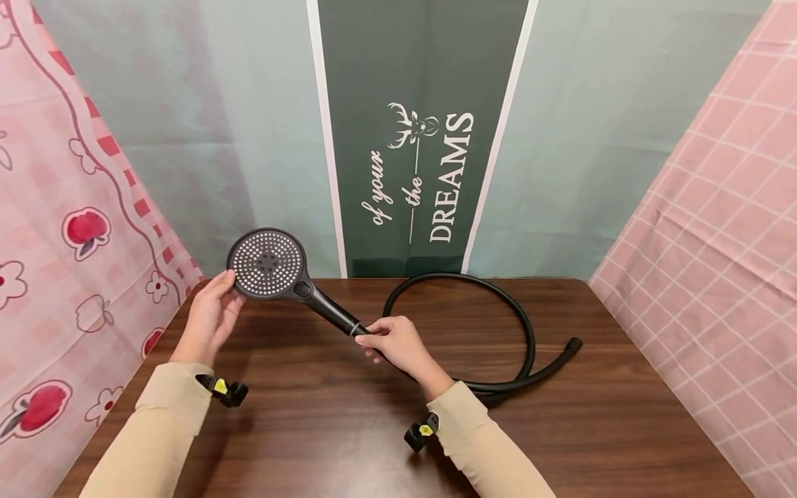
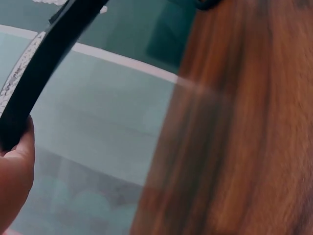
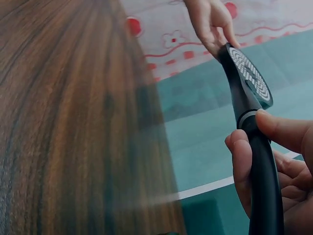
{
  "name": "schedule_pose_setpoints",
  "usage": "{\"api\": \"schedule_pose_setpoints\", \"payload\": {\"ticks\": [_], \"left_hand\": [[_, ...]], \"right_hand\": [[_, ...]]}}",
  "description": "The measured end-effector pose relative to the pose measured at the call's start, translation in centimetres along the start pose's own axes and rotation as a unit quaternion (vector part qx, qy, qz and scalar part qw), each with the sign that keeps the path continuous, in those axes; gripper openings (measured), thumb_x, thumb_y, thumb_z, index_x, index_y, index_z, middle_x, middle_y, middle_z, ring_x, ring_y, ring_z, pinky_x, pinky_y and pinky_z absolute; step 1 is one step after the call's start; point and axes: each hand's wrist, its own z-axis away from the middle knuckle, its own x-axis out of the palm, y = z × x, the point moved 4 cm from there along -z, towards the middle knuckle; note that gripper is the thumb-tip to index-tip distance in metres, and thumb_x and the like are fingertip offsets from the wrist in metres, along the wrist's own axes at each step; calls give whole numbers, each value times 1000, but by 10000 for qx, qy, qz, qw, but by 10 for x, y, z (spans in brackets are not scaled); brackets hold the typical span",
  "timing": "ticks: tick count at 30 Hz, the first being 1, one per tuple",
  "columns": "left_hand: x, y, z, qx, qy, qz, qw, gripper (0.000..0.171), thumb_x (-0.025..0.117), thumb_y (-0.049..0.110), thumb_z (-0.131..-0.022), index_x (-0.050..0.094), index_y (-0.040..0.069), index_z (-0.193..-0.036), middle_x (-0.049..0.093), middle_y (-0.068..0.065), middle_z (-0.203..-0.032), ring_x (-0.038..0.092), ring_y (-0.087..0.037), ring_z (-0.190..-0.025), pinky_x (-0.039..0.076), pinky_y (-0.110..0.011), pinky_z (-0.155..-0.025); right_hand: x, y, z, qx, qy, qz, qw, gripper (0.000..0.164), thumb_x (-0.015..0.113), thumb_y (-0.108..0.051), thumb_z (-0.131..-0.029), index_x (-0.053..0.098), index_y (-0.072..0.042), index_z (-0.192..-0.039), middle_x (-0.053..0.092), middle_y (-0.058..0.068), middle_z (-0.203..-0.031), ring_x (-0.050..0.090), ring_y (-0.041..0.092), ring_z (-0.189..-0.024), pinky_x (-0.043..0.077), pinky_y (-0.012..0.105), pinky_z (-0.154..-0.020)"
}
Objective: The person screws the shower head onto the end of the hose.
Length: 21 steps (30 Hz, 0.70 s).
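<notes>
A black handheld shower head (image 1: 268, 263) with a round face of pale nozzles is held up above the table, its face toward the head camera. My left hand (image 1: 214, 312) grips the lower left rim, thumb at the front edge. Around the hose end just below the handle's light ring, my right hand (image 1: 398, 346) pinches with thumb and fingers. From there the black hose (image 1: 521, 325) runs under my right wrist and loops on the table. In the right wrist view the handle's ring (image 3: 248, 116) meets the hose (image 3: 264, 181) just above my thumb.
The hose's free end, a black connector (image 1: 573, 345), lies at the right of the brown wooden table (image 1: 299, 429). Behind the table hangs a green cloth (image 1: 417, 55) with white lettering. Pink patterned cloths (image 1: 703, 277) flank both sides.
</notes>
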Motion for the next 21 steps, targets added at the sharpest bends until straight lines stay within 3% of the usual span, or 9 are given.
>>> {"api": "schedule_pose_setpoints", "payload": {"ticks": [4,9,18,21], "left_hand": [[-11,-3,-9,-167,69,-85,9998,22,48,6,-102,69,3,-98,69,-4,-96,69,-10,-89,59,-21,-81],[-21,-9,-17,-309,240,-342,9986,24,46,7,-103,68,6,-94,70,-1,-91,68,-7,-86,58,-18,-79],[-36,-19,-25,-677,582,-593,9942,31,45,12,-103,71,12,-88,70,3,-89,65,-3,-85,56,-16,-77],[-42,-23,-27,-797,830,-711,9908,27,44,14,-103,69,13,-93,68,6,-88,63,-1,-85,55,-14,-78]], "right_hand": [[4,5,-7,92,-49,16,9999,20,77,-17,-86,75,1,-95,73,13,-73,68,13,-58,61,29,-55],[8,14,-13,237,-104,-53,9996,20,77,-16,-86,74,2,-95,72,9,-70,65,10,-56,64,38,-59],[14,25,-20,490,-203,-114,9985,20,77,-16,-87,74,3,-95,73,12,-70,65,9,-56,63,31,-57],[17,29,-23,604,-218,-191,9978,20,77,-15,-87,74,4,-94,72,11,-70,64,9,-56,63,31,-58]]}}
